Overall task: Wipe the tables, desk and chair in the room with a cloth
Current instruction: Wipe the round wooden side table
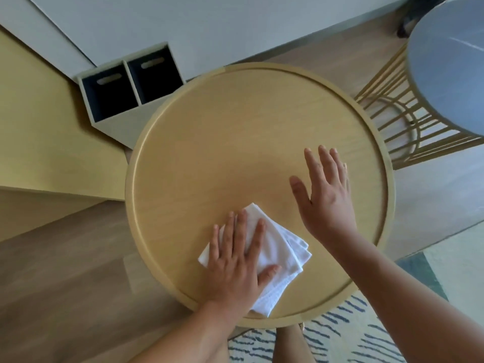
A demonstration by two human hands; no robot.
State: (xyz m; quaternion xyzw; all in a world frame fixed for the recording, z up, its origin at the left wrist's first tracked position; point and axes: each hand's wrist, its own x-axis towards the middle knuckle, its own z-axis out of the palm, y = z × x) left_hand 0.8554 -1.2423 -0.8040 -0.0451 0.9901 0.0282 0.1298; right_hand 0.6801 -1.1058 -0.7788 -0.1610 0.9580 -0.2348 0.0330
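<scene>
A: Left hand (235, 255), doing what?
B: Laid flat on folded white cloth (282, 247), fingers straight & slightly spread, thumb out to the side, palm pressing down. No pinch, no curl.
A: Cloth where?
B: On round wooden desk (235, 132), near-side part, close to the raised rim. Corner poking out past the fingertips, folded layers fanned at rt.
A: Right hand (324, 195)?
B: Spread too, fingers straight, holding nothing, over bare desk top to rt of cloth. Touching or hovering: can't tell.
A: Step?
B: Prob. wiping this desk top, near-edge pass. Plenty left, judging by the bare far half.
A: Next move?
B: Likely pushing cloth fwd & across w/ even palm pressure, tracing the rim's inner curve, keeping folds from bunching. Also getting rt hand out of the cloth's path.
A: Further out?
B: Grey round side table (450, 69) w/ gold wire base (392, 121) at far rt, just beside the desk. Pale storage box (125, 100) w/ two dark bins at far left. Wood floor (65, 258) below, striped rug (340, 336) underfoot.
</scene>
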